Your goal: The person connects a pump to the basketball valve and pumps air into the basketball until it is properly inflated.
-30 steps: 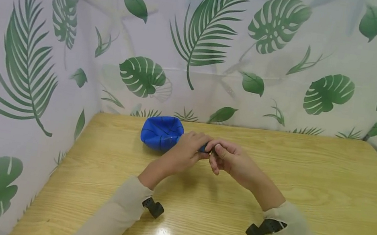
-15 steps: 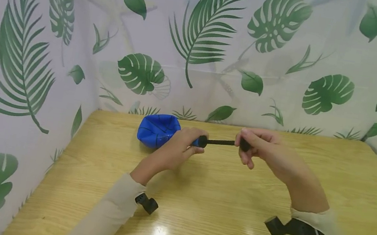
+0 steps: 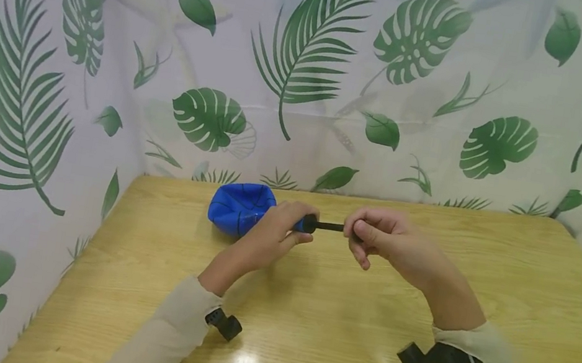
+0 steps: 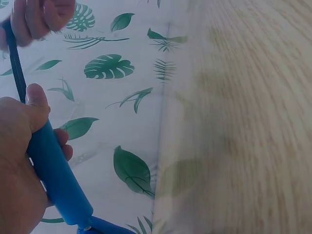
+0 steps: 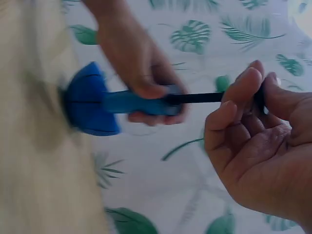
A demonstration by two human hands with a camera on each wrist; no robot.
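Note:
A partly collapsed blue ball point(image 3: 236, 206) with black lines lies on the table, left of centre in the head view. Joined to it is a blue hand pump point(image 4: 61, 175), its narrow end meeting the ball in the left wrist view. My left hand point(image 3: 268, 231) grips the pump's barrel. From the barrel sticks a black plunger rod point(image 3: 329, 226), partly drawn out. My right hand point(image 3: 400, 245) pinches the black handle point(image 5: 260, 99) at the rod's end between thumb and fingers. My left palm hides part of the barrel in the head view.
A light wooden table point(image 3: 311, 348) lies under both hands. Leaf-patterned cloth point(image 3: 294, 163) hangs behind it and along the left and right sides. Black wrist cameras point(image 3: 224, 324) are strapped over the pale sleeves.
My right hand first pulled the handle right, away from the barrel, drawing out the rod. It has since come back left somewhat, so less rod shows. The left hand keeps its grip.

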